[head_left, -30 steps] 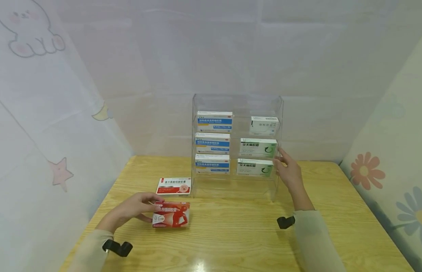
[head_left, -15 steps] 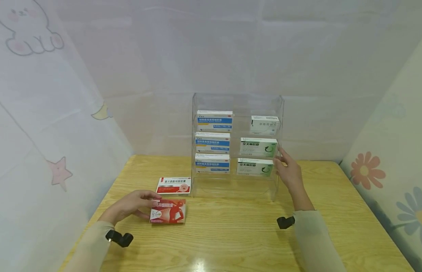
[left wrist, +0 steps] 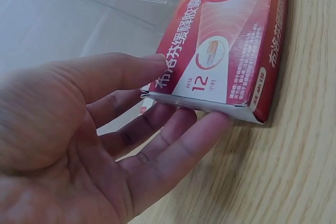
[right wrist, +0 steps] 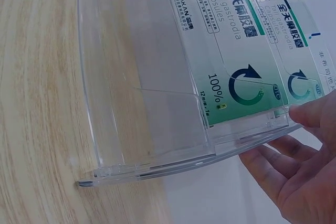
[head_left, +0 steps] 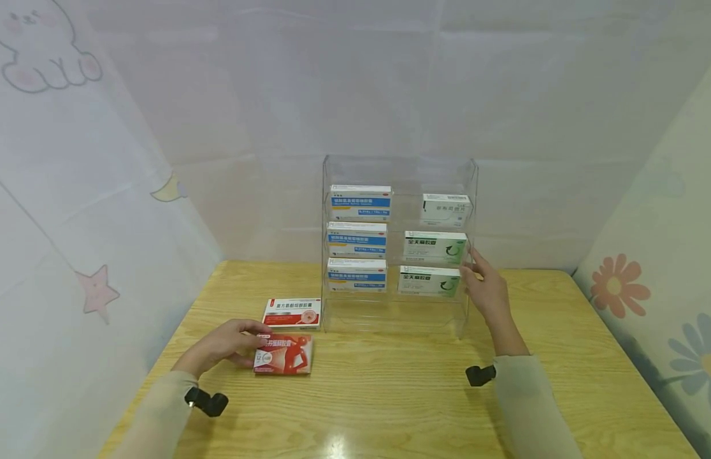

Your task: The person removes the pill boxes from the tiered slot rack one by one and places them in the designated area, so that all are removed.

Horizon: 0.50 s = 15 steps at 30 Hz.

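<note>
My left hand holds one end of a red medicine box, low over the table in front of the rack. In the left wrist view the thumb lies on the printed face of the box, with fingertips at its white end flap and underside. My right hand grips the right side edge of a clear acrylic display rack. Seen from the right wrist, its thumb is at the front of the side panel, beside a green-and-white capsule box, and the other fingers pass behind.
A white-and-red medicine box lies behind the held one, left of the rack. Several blue-and-white boxes fill the rack's left column. A small white box stands top right above green-and-white boxes. A printed cloth backdrop surrounds the wooden table.
My left hand has brought the red box slightly left and farther back, nearer the white-and-red box, and it lies flatter. The right hand stays at the rack's edge.
</note>
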Available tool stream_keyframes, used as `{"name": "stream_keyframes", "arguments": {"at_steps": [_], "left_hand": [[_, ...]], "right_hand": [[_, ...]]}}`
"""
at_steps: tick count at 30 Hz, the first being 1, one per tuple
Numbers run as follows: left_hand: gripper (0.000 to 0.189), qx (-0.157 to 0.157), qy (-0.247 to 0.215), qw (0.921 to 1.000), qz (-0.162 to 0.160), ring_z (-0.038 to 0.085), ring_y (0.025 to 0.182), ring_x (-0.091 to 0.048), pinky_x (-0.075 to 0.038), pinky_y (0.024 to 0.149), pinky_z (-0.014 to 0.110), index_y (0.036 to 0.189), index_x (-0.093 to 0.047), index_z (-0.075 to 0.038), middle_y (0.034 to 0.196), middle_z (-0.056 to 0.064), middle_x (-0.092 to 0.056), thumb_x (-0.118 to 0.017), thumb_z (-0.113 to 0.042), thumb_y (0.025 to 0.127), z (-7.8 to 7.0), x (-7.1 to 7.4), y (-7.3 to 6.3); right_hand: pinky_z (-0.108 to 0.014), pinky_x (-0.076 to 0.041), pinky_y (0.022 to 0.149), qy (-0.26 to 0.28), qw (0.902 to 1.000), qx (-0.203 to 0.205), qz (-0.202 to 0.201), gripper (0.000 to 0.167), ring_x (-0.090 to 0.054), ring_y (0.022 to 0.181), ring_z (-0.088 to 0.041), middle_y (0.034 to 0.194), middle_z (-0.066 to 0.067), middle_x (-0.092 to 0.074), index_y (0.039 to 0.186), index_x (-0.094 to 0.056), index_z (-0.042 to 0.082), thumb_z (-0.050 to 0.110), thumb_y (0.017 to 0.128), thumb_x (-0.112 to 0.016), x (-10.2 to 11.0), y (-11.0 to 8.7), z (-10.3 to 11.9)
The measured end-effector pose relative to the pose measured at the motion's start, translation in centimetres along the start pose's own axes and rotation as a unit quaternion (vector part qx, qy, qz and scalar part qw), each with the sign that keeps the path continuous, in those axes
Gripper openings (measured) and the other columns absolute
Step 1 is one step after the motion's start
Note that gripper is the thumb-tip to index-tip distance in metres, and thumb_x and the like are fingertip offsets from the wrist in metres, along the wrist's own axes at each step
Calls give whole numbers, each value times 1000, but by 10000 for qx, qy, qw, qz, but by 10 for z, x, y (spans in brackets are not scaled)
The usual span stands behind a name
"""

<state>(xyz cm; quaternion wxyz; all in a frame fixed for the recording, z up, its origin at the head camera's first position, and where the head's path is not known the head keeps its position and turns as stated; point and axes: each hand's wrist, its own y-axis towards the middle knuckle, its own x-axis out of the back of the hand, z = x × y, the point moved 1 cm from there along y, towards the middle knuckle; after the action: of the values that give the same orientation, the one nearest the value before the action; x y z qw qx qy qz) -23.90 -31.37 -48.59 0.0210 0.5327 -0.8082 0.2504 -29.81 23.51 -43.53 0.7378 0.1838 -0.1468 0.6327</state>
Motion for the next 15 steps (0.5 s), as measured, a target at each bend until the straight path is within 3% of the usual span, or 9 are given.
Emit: {"name": "stream_keyframes", "arguments": {"at_steps": [9,15], "left_hand": [[47,-3,-8,9988,-490,31,110,-65,-61,84,49,138,-54,3,142,27,-47,-67,-20,99,-3,3,-4],[48,-47,339,9968,-719,33,115,-61,-61,85,48,139,-54,0,139,22,-51,-68,-23,99,-16,0,-9]], "right_hand": [[-40,-59,90,30,10000,-6,-4,61,-62,122,-39,147,-18,-53,161,-27,28,35,106,-52,0,0,1],[-41,-60,87,-86,9999,72,-41,59,-66,116,-38,146,-17,-55,161,-27,31,34,106,-51,0,1,-1]]}}
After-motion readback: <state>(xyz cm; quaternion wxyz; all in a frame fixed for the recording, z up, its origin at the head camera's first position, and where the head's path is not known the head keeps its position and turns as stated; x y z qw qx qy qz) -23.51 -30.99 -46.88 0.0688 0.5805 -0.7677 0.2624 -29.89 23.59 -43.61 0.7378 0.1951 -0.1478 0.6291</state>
